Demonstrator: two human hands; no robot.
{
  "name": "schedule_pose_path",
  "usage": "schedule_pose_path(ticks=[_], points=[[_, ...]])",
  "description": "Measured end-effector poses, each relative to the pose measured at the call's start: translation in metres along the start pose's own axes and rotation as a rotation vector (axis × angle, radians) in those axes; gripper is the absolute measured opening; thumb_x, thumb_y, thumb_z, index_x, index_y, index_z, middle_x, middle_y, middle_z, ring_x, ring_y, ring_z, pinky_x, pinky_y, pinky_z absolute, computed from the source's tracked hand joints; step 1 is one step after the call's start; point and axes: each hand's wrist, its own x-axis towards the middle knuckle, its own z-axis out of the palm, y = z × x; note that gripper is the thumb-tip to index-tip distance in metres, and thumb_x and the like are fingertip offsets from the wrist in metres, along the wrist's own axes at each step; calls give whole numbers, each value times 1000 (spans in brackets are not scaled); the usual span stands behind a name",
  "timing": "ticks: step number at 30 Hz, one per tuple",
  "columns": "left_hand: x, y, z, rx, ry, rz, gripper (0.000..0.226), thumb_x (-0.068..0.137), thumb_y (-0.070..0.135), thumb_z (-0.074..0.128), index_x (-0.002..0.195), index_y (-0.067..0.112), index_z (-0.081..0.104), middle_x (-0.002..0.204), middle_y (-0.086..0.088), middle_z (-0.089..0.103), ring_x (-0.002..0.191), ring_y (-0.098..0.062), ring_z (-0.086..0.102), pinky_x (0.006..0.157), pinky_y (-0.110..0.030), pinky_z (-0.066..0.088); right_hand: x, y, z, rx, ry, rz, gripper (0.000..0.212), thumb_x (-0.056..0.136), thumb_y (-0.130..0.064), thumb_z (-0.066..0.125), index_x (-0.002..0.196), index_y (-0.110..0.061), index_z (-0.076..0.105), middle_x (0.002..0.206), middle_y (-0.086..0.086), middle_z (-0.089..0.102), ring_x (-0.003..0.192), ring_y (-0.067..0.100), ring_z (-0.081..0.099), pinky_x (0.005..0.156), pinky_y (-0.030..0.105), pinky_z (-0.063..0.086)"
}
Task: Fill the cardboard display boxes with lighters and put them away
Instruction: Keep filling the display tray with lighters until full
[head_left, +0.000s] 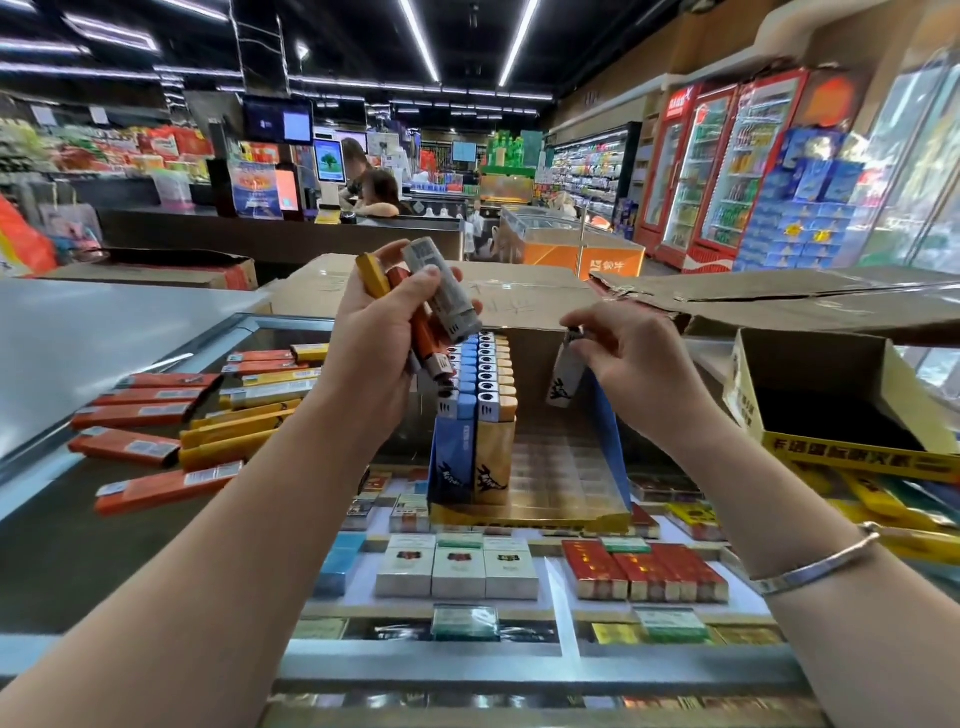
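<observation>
On the glass bench (156, 545), the display box (524, 483) stands at twelve o'clock, its left rows filled. Lighters look light, rigid and slick, best pinched at the cap. Right hand (639, 358) pinches one lighter (566, 374) over the box; left hand (384, 332) grips a bunch (441, 296).

Your left hand (382, 332) grips a bunch of lighters (426, 306): one grey with pale print, one orange-red, one mustard yellow. Your right hand (641, 358) pinches a white lighter (563, 376) marked with a black splash figure. In the yellow-edged display box (540, 514) stand rows of blue, white and tan lighters (480, 395), the front two showing that same black figure. Loose on the glass counter (78, 561) lie orange-red and yellow lighters (176, 431) with white labels. A second box (852, 415) is yellow with dark lettering. A silver bracelet (826, 564) circles your right wrist.
</observation>
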Motion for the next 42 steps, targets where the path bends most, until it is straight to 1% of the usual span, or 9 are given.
schedule_pose_path(ticks=[6,11,19,23,27,31,35,38,42], points=[[4,-3,-4,-60,47,-43,24,91,8,51,116,9,49,104,-15,67,89,-28,69,70,-34,56,0,2,2,98,16,48,28,87,2,58,112,-7,65,101,-6,60,96,5,54,81,4,42],[7,-5,-7,-65,58,-53,25,90,8,53,116,8,50,100,-14,70,90,-28,69,71,-35,56,-2,-6,15,103,-99,1,30,90,-2,55,117,-9,63,108,-4,63,101,3,53,81,-1,38],[8,-8,-9,-91,58,-115,29,89,11,54,117,9,48,98,-10,72,88,-26,70,66,-32,57,3,-13,20,42,-72,-52,27,88,0,57,114,-5,64,108,11,69,100,21,63,88,28,49],[8,-8,-8,-103,48,-123,26,90,11,53,115,9,48,97,-10,72,87,-25,70,64,-30,56,4,-14,25,-11,-97,-102,23,88,-1,58,109,-4,66,103,11,70,94,23,65,83,25,48],[8,-7,-8,-113,51,-127,25,89,10,52,114,9,48,99,-12,71,86,-25,70,62,-29,56,5,-13,24,15,-2,-69,20,87,1,58,104,-3,67,99,9,70,91,18,63,77,10,42],[8,-7,-7,-122,46,-135,20,90,9,52,111,10,49,94,-11,72,86,-25,70,63,-30,56,5,-12,25,3,-60,-55,18,88,3,56,101,-2,67,101,10,67,93,21,62,79,17,44],[7,-7,-7,-108,49,-128,19,90,8,53,109,11,50,96,-11,72,87,-26,70,66,-32,56,5,-14,29,-91,-134,-46,25,88,2,56,111,-3,66,115,11,53,102,24,54,87,24,45],[7,-6,-7,-94,53,-133,22,89,10,53,111,11,50,97,-11,72,89,-25,70,70,-34,56,6,-12,29,-238,-131,-30,35,88,-3,54,120,-13,63,121,9,44,113,24,38,98,35,34],[6,-3,-8,-91,66,-177,31,87,12,57,116,8,50,103,-11,70,91,-23,69,76,-35,54,3,-8,26,-302,-181,8,42,91,-12,50,130,-28,55,120,3,42,112,19,27,95,32,24]])
